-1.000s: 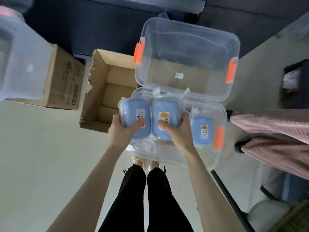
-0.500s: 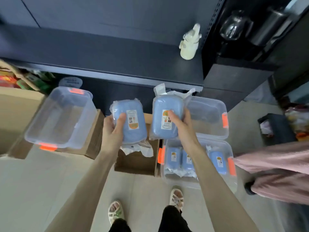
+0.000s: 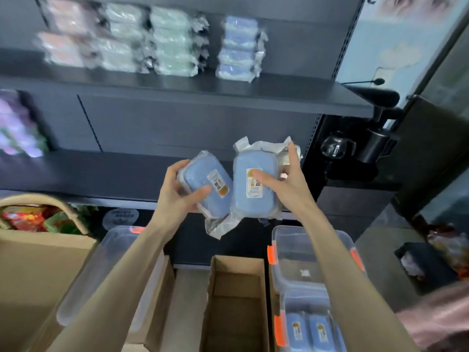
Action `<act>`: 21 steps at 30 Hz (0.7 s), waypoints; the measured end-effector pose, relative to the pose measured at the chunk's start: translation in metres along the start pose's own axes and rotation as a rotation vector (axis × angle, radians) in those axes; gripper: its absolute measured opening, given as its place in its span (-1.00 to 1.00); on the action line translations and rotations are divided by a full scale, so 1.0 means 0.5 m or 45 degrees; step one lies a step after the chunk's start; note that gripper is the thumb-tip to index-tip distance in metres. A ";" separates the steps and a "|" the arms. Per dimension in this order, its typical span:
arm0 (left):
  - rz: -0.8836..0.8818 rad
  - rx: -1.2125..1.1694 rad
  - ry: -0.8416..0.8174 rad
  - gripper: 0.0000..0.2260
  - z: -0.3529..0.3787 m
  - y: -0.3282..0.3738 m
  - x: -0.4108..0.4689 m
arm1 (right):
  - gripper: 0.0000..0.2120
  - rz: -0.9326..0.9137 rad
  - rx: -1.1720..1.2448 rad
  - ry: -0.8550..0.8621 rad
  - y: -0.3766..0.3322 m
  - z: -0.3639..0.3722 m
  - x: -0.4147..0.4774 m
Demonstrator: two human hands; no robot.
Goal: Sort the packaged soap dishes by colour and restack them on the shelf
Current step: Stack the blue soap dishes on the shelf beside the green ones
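My left hand (image 3: 177,196) grips a blue packaged soap dish (image 3: 203,181), tilted, with its label facing me. My right hand (image 3: 286,181) holds a second blue packaged soap dish (image 3: 250,191) beside it, thumb across the label. Both are raised in front of the dark shelving. On the upper shelf (image 3: 279,97) stand blurred stacks by colour: pink (image 3: 63,34), green (image 3: 152,41) and blue (image 3: 238,49). More blue dishes (image 3: 309,329) lie in a clear bin at the lower right.
An open clear bin with orange latches (image 3: 279,250) stands at lower right, above an open cardboard box (image 3: 236,301). Another clear bin (image 3: 96,270) sits on cartons at left. A person in pink (image 3: 436,318) is at the right edge. Black kettles (image 3: 355,146) stand on the right.
Both hands have lifted the two blue soap dishes out of the bin and up toward the shelving. My view has swung upward, so the upper shelf's stacks now show.
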State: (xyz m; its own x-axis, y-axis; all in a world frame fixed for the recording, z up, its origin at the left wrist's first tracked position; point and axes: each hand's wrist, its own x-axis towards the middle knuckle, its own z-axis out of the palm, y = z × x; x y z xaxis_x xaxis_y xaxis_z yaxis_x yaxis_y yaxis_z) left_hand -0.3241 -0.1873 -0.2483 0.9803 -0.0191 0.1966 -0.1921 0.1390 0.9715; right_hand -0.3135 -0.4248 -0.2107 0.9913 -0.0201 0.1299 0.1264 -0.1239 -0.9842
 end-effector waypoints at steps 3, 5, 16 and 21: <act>0.045 -0.020 0.049 -0.43 -0.002 0.023 0.081 | 0.01 -0.065 0.122 -0.012 -0.039 0.000 0.080; 0.082 -0.022 0.086 -0.44 0.000 0.040 0.138 | -0.08 -0.069 0.199 -0.005 -0.067 -0.001 0.132; 0.260 -0.065 0.201 -0.60 0.014 0.111 0.444 | -0.55 -0.292 0.281 0.194 -0.174 0.000 0.415; 0.280 -0.102 0.089 -0.61 0.011 0.117 0.592 | -0.55 -0.421 0.243 0.271 -0.197 0.015 0.533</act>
State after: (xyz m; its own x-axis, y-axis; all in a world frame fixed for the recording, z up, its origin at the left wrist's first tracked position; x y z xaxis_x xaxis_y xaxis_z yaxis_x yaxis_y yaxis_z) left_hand -0.0455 -0.1903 -0.1323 0.9167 0.0884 0.3896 -0.3995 0.2103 0.8923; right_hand -0.0615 -0.4107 -0.0800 0.8695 -0.2169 0.4437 0.4598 0.0275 -0.8876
